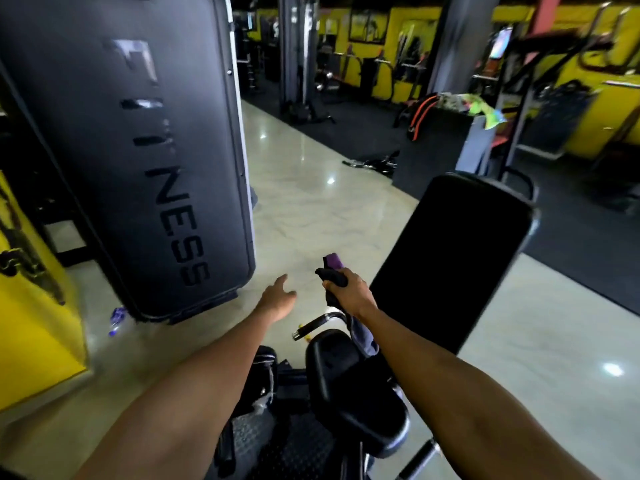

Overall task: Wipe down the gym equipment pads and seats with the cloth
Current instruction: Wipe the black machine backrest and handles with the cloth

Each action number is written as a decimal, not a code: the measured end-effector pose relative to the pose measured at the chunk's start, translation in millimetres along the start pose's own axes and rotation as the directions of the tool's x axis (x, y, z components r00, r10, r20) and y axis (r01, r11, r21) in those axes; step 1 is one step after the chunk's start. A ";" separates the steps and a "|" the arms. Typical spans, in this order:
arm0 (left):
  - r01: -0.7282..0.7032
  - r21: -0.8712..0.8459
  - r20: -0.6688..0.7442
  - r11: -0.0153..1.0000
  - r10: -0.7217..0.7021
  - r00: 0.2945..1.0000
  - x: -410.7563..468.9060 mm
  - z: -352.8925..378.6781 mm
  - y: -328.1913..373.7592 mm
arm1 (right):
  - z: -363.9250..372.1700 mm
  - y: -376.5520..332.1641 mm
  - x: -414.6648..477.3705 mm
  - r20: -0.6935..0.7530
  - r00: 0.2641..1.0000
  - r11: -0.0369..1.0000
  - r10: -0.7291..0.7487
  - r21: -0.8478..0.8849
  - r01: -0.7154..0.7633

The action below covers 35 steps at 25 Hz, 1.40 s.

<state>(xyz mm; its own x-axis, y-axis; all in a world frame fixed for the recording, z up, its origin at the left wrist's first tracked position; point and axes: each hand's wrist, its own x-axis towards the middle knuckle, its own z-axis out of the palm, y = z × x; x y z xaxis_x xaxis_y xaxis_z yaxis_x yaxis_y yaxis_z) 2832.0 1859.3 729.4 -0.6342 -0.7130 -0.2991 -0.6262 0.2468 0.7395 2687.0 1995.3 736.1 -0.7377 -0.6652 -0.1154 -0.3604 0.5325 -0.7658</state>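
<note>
Starting at the bottom edge: got a black diamond-textured footplate (263, 441) lower centre, a small rounded black seat pad (346, 382) just right of it, and a chrome-and-black handle (317, 324) poking out right above that pad. Two bare forearms reaching in from the bottom corners. Left hand (277, 299) a little left of centre, loose and released, gripping nothing, hovering over the pale floor. Right hand (349, 292) just beside it, clenched around the cloth (334, 271), dark fabric bunched in the fist with a purple bit sticking out on top. Also a greyish strip of fabric hanging below that wrist toward the seat pad; can't tell if it's part of the same cloth. So the cloth sits mid-frame, right at the lower left corner of the big black back pad (450, 258); can't say for sure whether touching it or just in front. Further up on the left, a huge dark grey weight-stack cover (138, 150) with FITNESS lettered down it, and a plastic bottle (117, 320) lying on the glossy tile floor (311, 209) near its base. Beyond that, a black rubber mat (415, 143) across the upper middle, then blurry machines and yellow walls (588, 109) way at the top.
</note>
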 end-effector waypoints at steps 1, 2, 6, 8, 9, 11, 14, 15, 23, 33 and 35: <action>-0.025 -0.001 0.010 1.000 0.025 1.000 2.4 8.6 14.7 | -14.7 3.5 -2.5 -0.036 0.999 1.000 -0.002 -0.016 0.002; -0.056 0.002 0.025 0.998 0.056 0.998 4.0 18.7 30.8 | -31.9 7.9 -6.9 -0.074 0.997 0.999 0.002 -0.038 -0.005; -0.171 -0.020 0.087 0.985 0.172 0.981 2.1 57.0 87.9 | -99.6 20.6 -19.7 -0.239 0.971 0.995 -0.005 -0.096 -0.018; -0.207 -0.016 0.108 0.978 0.207 0.972 2.1 74.3 113.2 | -130.0 26.4 -23.4 -0.286 0.958 0.992 -0.011 -0.125 -0.026; -0.221 -0.012 0.114 0.975 0.221 0.969 3.1 81.7 123.4 | -141.9 29.8 -24.5 -0.294 0.956 0.990 -0.019 -0.138 -0.023; -0.244 0.002 0.121 0.970 0.242 0.963 2.7 100.8 145.2 | -165.1 41.2 -27.7 -0.312 0.950 0.988 -0.023 -0.153 -0.026; -0.259 -0.018 0.167 0.966 0.259 0.951 -2.7 130.3 168.2 | -186.8 65.3 -30.1 -0.315 0.949 0.985 -0.008 -0.166 -0.047; -0.256 -0.019 0.179 0.967 0.255 0.950 -2.7 141.7 170.8 | -190.1 75.6 -29.3 -0.305 0.952 0.983 -0.006 -0.175 -0.050; -0.064 -0.027 0.083 0.998 0.066 0.994 3.5 221.5 150.9 | -180.2 164.2 4.0 -0.102 0.995 0.993 0.005 -0.117 -0.017; 0.316 -0.046 -0.104 0.948 -0.319 0.942 -37.5 312.3 78.1 | -137.9 256.9 14.7 0.305 0.952 0.993 -0.006 -0.106 0.040; 0.352 -0.060 -0.114 0.934 -0.356 0.927 -41.2 316.7 67.9 | -125.9 266.8 18.4 0.348 0.937 0.995 0.007 -0.098 0.029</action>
<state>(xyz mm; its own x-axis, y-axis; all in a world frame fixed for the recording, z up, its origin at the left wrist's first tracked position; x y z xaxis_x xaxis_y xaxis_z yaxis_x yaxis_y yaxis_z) 2671.9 2113.3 601.0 -0.3135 -0.8238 -0.4723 -0.7808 -0.0594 0.6220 2505.5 2191.1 609.3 -0.4956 -0.8019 -0.3338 -0.4361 0.5620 -0.7028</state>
